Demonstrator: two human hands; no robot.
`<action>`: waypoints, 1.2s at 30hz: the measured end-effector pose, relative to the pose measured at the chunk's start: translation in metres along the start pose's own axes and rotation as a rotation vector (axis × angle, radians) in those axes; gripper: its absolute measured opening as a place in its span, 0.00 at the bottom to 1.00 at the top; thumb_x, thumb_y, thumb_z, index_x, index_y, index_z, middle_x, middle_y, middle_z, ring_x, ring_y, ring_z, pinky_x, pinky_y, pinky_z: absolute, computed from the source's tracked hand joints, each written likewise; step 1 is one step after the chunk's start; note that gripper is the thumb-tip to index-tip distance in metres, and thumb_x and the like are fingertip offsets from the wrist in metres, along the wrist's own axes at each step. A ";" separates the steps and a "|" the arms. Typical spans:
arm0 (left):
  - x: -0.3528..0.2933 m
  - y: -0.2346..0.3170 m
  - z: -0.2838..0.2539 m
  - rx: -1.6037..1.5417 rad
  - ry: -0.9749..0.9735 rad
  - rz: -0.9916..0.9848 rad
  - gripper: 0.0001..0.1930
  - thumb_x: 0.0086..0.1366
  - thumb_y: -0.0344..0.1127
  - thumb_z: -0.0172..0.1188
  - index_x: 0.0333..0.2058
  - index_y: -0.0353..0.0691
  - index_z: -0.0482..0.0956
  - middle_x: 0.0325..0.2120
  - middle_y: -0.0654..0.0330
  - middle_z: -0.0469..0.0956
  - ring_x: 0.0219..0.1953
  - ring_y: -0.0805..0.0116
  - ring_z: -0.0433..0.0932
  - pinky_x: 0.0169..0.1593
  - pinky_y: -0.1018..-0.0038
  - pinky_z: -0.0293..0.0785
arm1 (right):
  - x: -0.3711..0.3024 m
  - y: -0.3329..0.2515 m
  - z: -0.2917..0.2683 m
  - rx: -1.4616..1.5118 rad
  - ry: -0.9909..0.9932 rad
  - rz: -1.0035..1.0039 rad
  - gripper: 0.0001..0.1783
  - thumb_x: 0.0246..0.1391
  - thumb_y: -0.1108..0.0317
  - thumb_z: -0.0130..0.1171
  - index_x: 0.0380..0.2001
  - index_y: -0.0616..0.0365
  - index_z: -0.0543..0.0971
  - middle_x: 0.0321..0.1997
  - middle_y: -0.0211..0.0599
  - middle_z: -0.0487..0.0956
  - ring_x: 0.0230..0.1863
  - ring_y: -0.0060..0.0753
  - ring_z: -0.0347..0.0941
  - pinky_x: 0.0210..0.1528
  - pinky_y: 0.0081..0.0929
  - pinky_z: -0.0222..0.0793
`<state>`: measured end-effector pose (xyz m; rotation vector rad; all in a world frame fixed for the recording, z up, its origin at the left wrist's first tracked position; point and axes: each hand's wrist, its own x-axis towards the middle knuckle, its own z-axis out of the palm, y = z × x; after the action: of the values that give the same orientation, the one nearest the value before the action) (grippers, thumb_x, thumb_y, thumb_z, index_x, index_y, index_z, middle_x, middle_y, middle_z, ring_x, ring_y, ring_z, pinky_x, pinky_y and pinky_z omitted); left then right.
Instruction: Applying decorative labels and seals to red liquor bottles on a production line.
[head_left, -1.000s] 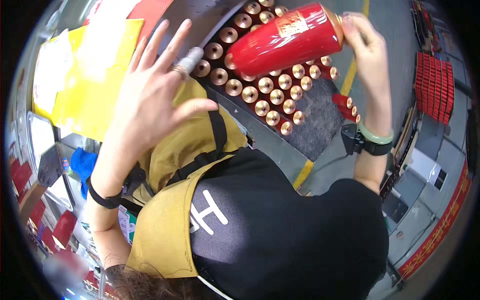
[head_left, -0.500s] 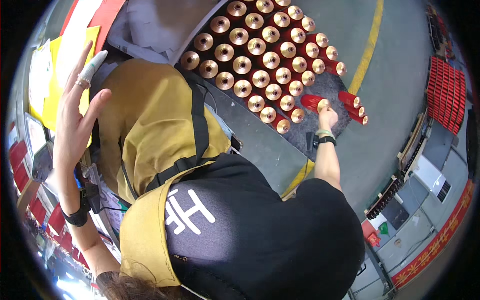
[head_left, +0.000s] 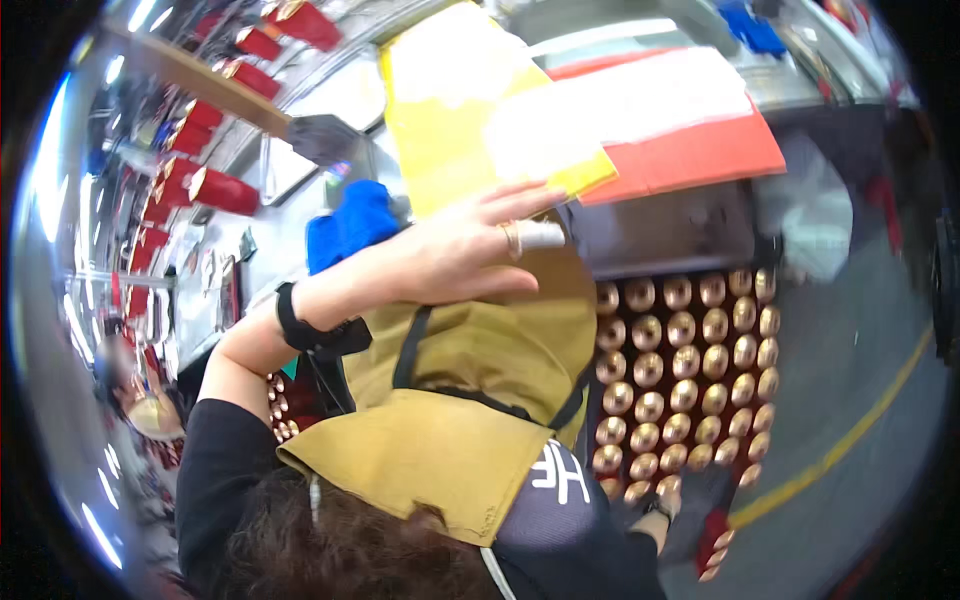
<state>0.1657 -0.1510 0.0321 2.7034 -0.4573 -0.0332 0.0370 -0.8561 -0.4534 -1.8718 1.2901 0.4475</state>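
Observation:
My left hand (head_left: 470,250) is raised with its fingers stretched out over the tan apron (head_left: 480,355), holding nothing. A white cover and a ring are on its fingers. Low on the right, my right hand (head_left: 668,496) is closed at the gold end of a red cylinder, beside the near edge of a block of upright red cylinders with gold ends (head_left: 685,360). The hand is small and blurred there, and its fingers are partly hidden. A few more red cylinders (head_left: 715,540) lie apart, just right of it.
A yellow sheet (head_left: 450,110) and a red sheet (head_left: 690,165) lie on the bench ahead. A blue cloth (head_left: 355,225) is beside my left forearm. Red cylinders (head_left: 222,190) stand at the far left. A yellow line (head_left: 850,450) crosses the floor at right.
The view has swung left, bringing the bench and sheets into the middle. My right hand appears closer to the block of cylinders. My left hand stays raised and spread.

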 end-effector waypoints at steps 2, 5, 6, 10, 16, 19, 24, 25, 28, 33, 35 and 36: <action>-0.018 -0.006 -0.010 -0.134 0.044 0.009 0.29 0.59 0.36 0.72 0.60 0.45 0.76 0.69 0.49 0.64 0.70 0.43 0.62 0.69 0.52 0.64 | 0.005 -0.027 -0.012 -0.186 0.211 -0.078 0.15 0.64 0.61 0.58 0.47 0.59 0.83 0.43 0.40 0.82 0.45 0.49 0.79 0.48 0.45 0.75; -0.070 -0.026 -0.038 -0.155 0.273 0.013 0.15 0.68 0.38 0.62 0.51 0.41 0.81 0.60 0.51 0.75 0.62 0.47 0.72 0.63 0.55 0.71 | -0.010 -0.105 -0.030 -0.163 0.479 -0.304 0.16 0.66 0.63 0.55 0.50 0.62 0.82 0.48 0.43 0.82 0.49 0.48 0.79 0.54 0.41 0.74; -0.092 -0.032 -0.045 -0.182 0.430 -0.023 0.15 0.71 0.40 0.56 0.48 0.38 0.82 0.54 0.52 0.79 0.58 0.47 0.76 0.61 0.56 0.72 | -0.022 -0.140 -0.035 -0.117 0.536 -0.408 0.16 0.67 0.64 0.54 0.51 0.63 0.81 0.50 0.44 0.82 0.51 0.47 0.79 0.56 0.40 0.74; -0.184 -0.079 -0.070 0.170 0.917 -0.325 0.14 0.71 0.37 0.55 0.46 0.33 0.81 0.50 0.47 0.80 0.54 0.50 0.78 0.59 0.58 0.71 | -0.111 -0.330 -0.017 -0.019 0.581 -0.980 0.16 0.69 0.68 0.52 0.54 0.65 0.80 0.55 0.48 0.82 0.56 0.45 0.79 0.60 0.36 0.74; -0.320 -0.211 -0.118 0.830 1.450 -1.025 0.48 0.52 0.46 0.79 0.65 0.34 0.62 0.61 0.44 0.66 0.66 0.49 0.63 0.67 0.58 0.62 | -0.367 -0.588 0.113 0.118 0.053 -1.766 0.13 0.68 0.75 0.53 0.53 0.68 0.79 0.54 0.42 0.81 0.53 0.32 0.78 0.57 0.29 0.72; -0.369 -0.271 -0.115 0.668 1.598 -1.111 0.54 0.45 0.50 0.83 0.65 0.32 0.61 0.60 0.43 0.67 0.65 0.51 0.64 0.66 0.58 0.64 | -0.511 -0.640 0.196 0.078 -0.365 -1.950 0.10 0.66 0.79 0.54 0.48 0.64 0.80 0.44 0.36 0.80 0.47 0.26 0.77 0.49 0.24 0.72; -0.412 -0.317 -0.104 0.147 1.677 -1.227 0.47 0.42 0.46 0.85 0.57 0.30 0.68 0.52 0.49 0.75 0.51 0.57 0.78 0.55 0.64 0.76 | -0.689 -0.642 0.323 -0.229 -0.950 -2.272 0.11 0.60 0.80 0.59 0.46 0.61 0.82 0.39 0.37 0.79 0.30 0.25 0.69 0.32 0.22 0.65; -0.414 -0.317 -0.106 0.141 1.683 -1.231 0.47 0.42 0.46 0.85 0.57 0.30 0.68 0.52 0.49 0.75 0.51 0.57 0.78 0.55 0.64 0.76 | -0.711 -0.636 0.349 -0.368 -1.035 -2.236 0.12 0.60 0.80 0.59 0.46 0.61 0.81 0.41 0.39 0.79 0.31 0.33 0.74 0.35 0.26 0.69; -0.405 -0.300 -0.105 -0.042 1.713 -1.198 0.37 0.46 0.40 0.84 0.51 0.29 0.74 0.47 0.54 0.79 0.47 0.64 0.81 0.51 0.70 0.78 | -0.758 -0.611 0.441 -0.554 -1.083 -2.442 0.15 0.58 0.76 0.59 0.48 0.58 0.81 0.49 0.43 0.81 0.45 0.48 0.79 0.46 0.38 0.75; -0.381 -0.236 -0.098 -0.031 1.739 -1.013 0.33 0.51 0.37 0.81 0.53 0.31 0.74 0.48 0.55 0.79 0.47 0.68 0.80 0.50 0.70 0.79 | -0.778 -0.583 0.551 -0.824 -0.957 -2.479 0.20 0.55 0.75 0.56 0.53 0.57 0.79 0.54 0.43 0.81 0.58 0.53 0.75 0.56 0.44 0.73; -0.381 -0.214 -0.102 -0.398 1.968 -0.737 0.30 0.56 0.35 0.76 0.55 0.34 0.73 0.47 0.57 0.78 0.47 0.69 0.80 0.49 0.70 0.80 | -0.778 -0.580 0.560 -0.970 -0.778 -2.537 0.20 0.56 0.72 0.55 0.53 0.53 0.79 0.54 0.40 0.81 0.54 0.49 0.77 0.53 0.43 0.75; -0.380 -0.208 -0.106 -0.560 2.090 -0.587 0.26 0.62 0.41 0.71 0.55 0.39 0.73 0.46 0.58 0.79 0.47 0.67 0.80 0.49 0.67 0.81 | -0.778 -0.581 0.557 -1.064 -0.741 -2.551 0.13 0.55 0.67 0.57 0.44 0.50 0.83 0.48 0.37 0.82 0.49 0.47 0.79 0.48 0.44 0.76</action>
<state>-0.1201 0.1921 0.0333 1.0541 0.8107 1.7964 0.3153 0.1444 -0.0352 -1.9730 -2.2559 0.1461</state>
